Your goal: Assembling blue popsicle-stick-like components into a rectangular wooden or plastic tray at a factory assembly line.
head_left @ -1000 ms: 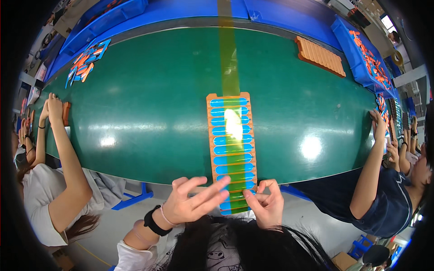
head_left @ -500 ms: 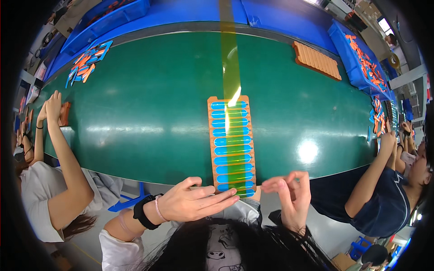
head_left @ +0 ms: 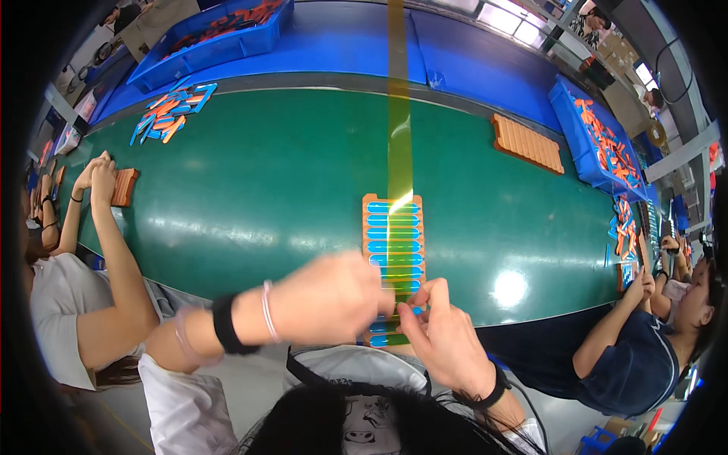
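An orange-brown grooved tray (head_left: 368, 200) lies lengthwise in front of me, holding a row of blue rounded strips (head_left: 383, 246). Down its middle runs a see-through yellow tape (head_left: 398, 152), which stretches from beyond the table's far edge. My left hand (head_left: 334, 296) is over the tray's left side near its close end, its fingers smeared by motion. At the right side of the same end is my right hand (head_left: 447, 334), thumb and index finger curled together by the tape. A bit of blue shows beside those fingertips; what they grip is too small to make out.
Another grooved tray (head_left: 528, 144) lies at the back right. Blue bins (head_left: 208, 53) (head_left: 599, 144) hold many strips. Loose blue and orange strips (head_left: 168, 114) are heaped on the green table (head_left: 265, 174) at far left, more at right (head_left: 623, 231). Co-workers sit on both sides.
My left hand has risen from the tray's near edge and moved up over its side. My right hand has come left to the tray, its fingers closing there. The view has shifted too.
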### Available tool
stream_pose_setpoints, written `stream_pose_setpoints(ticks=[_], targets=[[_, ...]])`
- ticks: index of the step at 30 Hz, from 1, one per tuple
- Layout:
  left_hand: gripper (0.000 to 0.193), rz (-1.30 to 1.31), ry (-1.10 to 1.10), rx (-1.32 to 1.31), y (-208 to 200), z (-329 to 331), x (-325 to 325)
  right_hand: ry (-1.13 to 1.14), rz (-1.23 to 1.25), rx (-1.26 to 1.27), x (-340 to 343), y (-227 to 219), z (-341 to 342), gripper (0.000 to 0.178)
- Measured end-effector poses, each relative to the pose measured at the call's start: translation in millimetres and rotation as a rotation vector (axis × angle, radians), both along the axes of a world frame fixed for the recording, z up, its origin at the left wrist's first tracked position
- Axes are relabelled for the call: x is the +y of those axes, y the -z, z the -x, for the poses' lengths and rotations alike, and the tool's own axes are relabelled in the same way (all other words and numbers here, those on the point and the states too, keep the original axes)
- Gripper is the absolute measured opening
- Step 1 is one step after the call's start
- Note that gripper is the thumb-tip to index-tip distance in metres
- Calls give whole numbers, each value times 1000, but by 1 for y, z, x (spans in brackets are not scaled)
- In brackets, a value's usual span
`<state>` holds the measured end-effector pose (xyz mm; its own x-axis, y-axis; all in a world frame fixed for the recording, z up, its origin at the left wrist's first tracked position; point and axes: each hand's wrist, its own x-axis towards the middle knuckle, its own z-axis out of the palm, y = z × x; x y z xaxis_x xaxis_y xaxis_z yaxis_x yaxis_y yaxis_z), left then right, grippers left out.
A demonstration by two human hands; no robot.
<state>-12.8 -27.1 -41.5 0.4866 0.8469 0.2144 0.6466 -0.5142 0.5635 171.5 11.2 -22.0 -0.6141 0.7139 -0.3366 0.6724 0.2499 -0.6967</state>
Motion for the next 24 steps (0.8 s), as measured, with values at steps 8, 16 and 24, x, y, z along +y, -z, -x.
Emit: stream_pose_setpoints(ticks=[8,16,24], targets=[[36,609,-614,-1168,9,45,145,1,-3,8,-5,-8,5,22],[25,230,-584,-955,27,35,144,-83,-133,125,10,-5,12,21],[23,178,-668,-788,42,18,133,-24,-304,171,99,11,79,30]])
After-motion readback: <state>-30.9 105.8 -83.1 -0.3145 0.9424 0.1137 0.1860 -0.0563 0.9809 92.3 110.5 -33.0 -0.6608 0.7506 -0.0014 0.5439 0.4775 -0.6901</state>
